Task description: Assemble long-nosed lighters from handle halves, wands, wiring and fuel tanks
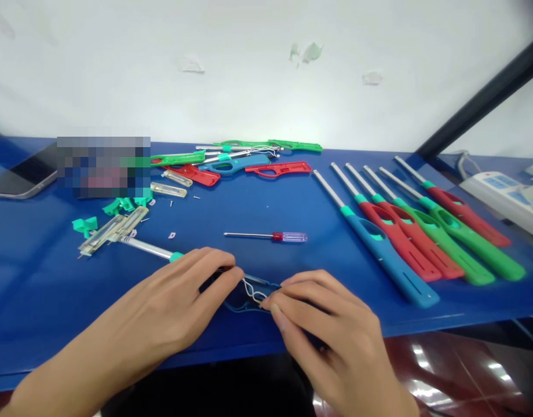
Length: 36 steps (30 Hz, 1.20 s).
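Note:
An opened blue gas lighter shell (237, 307) lies low over the table's front part, between both hands. Its metal tube (151, 249) with a green collar points to the upper left. My left hand (179, 304) is closed around the shell near the collar, thumb and index finger pressed in at the wires. A twisted white wire (251, 291) runs across the open shell. At the wire's right end my right hand (336, 321) is closed in a pinch, its fingers also against the shell. What lies under the right fingertips is hidden. Above the hands lies a screwdriver (292, 237) with a purple handle.
Several whole gas lighters (392, 243), red, green and blue, lie in a row at right. Loose shell halves (279, 169) are along the wall. Clear fuel tanks (136, 220), green clips (84, 226) and small screws are at left, near a phone (25, 168). A power strip (505, 191) is far right.

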### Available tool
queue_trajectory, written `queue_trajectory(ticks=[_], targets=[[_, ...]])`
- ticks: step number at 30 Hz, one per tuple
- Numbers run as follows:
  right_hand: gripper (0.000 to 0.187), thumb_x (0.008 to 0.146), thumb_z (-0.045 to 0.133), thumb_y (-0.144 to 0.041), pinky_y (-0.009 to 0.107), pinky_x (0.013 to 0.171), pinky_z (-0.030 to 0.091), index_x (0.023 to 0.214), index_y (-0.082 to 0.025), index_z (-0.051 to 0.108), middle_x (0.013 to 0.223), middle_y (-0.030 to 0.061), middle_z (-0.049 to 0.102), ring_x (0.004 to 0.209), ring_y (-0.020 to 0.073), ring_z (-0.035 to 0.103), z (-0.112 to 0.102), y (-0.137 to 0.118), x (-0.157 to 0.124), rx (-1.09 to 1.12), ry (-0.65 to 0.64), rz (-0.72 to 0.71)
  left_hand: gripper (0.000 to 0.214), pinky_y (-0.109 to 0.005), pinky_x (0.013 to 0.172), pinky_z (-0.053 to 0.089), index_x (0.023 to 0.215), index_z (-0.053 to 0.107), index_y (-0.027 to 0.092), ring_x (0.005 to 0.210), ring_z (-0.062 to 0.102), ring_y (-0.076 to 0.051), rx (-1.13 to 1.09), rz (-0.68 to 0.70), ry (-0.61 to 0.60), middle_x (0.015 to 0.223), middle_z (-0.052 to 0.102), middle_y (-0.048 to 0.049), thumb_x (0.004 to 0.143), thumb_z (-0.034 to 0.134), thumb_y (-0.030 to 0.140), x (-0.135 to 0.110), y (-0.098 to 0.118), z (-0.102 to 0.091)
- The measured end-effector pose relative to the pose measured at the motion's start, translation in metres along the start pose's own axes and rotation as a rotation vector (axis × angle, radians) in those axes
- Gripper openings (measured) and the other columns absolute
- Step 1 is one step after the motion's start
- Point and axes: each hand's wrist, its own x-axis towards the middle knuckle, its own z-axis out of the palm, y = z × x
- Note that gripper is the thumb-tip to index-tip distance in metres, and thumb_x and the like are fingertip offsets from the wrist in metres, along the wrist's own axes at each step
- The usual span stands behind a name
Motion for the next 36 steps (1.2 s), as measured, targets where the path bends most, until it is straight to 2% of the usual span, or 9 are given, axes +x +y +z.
queue_trajectory(ticks=[3, 9, 12, 14, 18, 23, 28, 31, 36], targets=[[0.015, 0.104, 0.069, -0.013, 0.029, 0.087, 0.063, 0.104, -0.02, 0.082, 0.094, -0.0015, 0.081, 0.09, 0.0134, 0.072, 0.0, 0.0, 0.0, -0.009, 0.005, -0.002, 0.046, -0.035, 0.102, 0.064, 0.128, 0.073, 0.024, 0.111, 0.076, -0.022, 0.062, 0.119, -0.028, 0.12, 0.078, -0.0073, 0.107, 0.037, 0.005, -0.003, -0.003, 0.002], [0.014, 0.103, 0.07, -0.013, 0.028, 0.087, 0.064, 0.104, -0.022, 0.081, 0.094, -0.0025, 0.081, 0.089, 0.0129, 0.073, 0.001, 0.0, 0.0, -0.015, 0.013, 0.0, 0.044, -0.035, 0.106, 0.063, 0.144, 0.066, 0.026, 0.121, 0.074, -0.022, 0.061, 0.128, -0.037, 0.137, 0.074, -0.0066, 0.114, 0.036, 0.015, -0.013, -0.016, 0.002], [0.014, 0.102, 0.071, -0.013, 0.028, 0.087, 0.064, 0.103, -0.023, 0.081, 0.094, -0.0031, 0.082, 0.09, 0.0132, 0.074, 0.0, 0.0, 0.002, -0.026, 0.005, 0.001, 0.036, -0.037, 0.108, 0.063, 0.138, 0.071, 0.029, 0.122, 0.074, -0.022, 0.046, 0.086, 0.028, 0.135, 0.075, -0.0039, 0.115, 0.044, 0.022, -0.017, -0.023, -0.004], [0.015, 0.101, 0.071, -0.012, 0.027, 0.086, 0.064, 0.102, -0.023, 0.081, 0.094, -0.0034, 0.083, 0.09, 0.0132, 0.075, -0.001, -0.001, 0.003, -0.033, 0.005, 0.0, 0.03, -0.035, 0.106, 0.064, 0.131, 0.074, 0.03, 0.118, 0.075, -0.021, 0.027, 0.042, 0.067, 0.13, 0.076, -0.0021, 0.114, 0.05, 0.024, -0.017, -0.026, -0.008], [0.012, 0.102, 0.073, -0.017, 0.025, 0.083, 0.063, 0.106, -0.026, 0.079, 0.097, -0.0027, 0.082, 0.09, 0.0132, 0.077, -0.002, -0.002, 0.0, -0.051, 0.005, 0.013, 0.026, -0.034, 0.108, 0.061, 0.123, 0.075, 0.031, 0.11, 0.077, -0.019, -0.041, -0.001, 0.076, 0.124, 0.077, 0.0, 0.114, 0.053, 0.023, -0.017, -0.026, -0.009], [0.023, 0.107, 0.07, -0.039, 0.037, 0.09, 0.062, 0.128, -0.032, 0.072, 0.115, 0.0022, 0.079, 0.103, 0.0213, 0.078, 0.006, -0.005, 0.002, -0.242, 0.041, 0.045, 0.026, -0.035, 0.106, 0.061, 0.129, 0.074, 0.035, 0.117, 0.074, -0.022, -0.064, -0.1, 0.075, 0.131, 0.075, 0.0005, 0.11, 0.059, 0.025, -0.024, -0.028, -0.009], [0.021, 0.109, 0.067, -0.036, 0.042, 0.09, 0.06, 0.127, -0.028, 0.074, 0.112, 0.0038, 0.081, 0.101, 0.025, 0.077, 0.019, -0.008, 0.016, -0.283, -0.008, 0.016, 0.03, -0.029, 0.097, 0.06, 0.126, 0.075, 0.035, 0.106, 0.077, -0.018, -0.056, -0.083, 0.054, 0.126, 0.075, 0.002, 0.11, 0.055, 0.02, -0.026, -0.035, -0.013], [0.019, 0.109, 0.068, -0.032, 0.039, 0.088, 0.061, 0.125, -0.026, 0.076, 0.108, 0.0015, 0.082, 0.096, 0.0218, 0.077, 0.021, -0.004, 0.019, -0.25, -0.038, 0.007, 0.03, -0.023, 0.087, 0.059, 0.12, 0.076, 0.032, 0.098, 0.078, -0.015, -0.087, -0.062, 0.068, 0.119, 0.076, 0.0022, 0.11, 0.053, 0.016, -0.023, -0.035, -0.013], [0.017, 0.107, 0.072, -0.03, 0.033, 0.085, 0.063, 0.122, -0.028, 0.079, 0.108, -0.0011, 0.082, 0.094, 0.0178, 0.078, 0.016, 0.001, 0.018, -0.197, -0.043, 0.035, 0.039, -0.021, 0.088, 0.056, 0.126, 0.074, 0.036, 0.099, 0.076, -0.013, -0.122, -0.085, 0.062, 0.121, 0.074, 0.0023, 0.11, 0.049, 0.011, -0.025, -0.031, -0.009]])
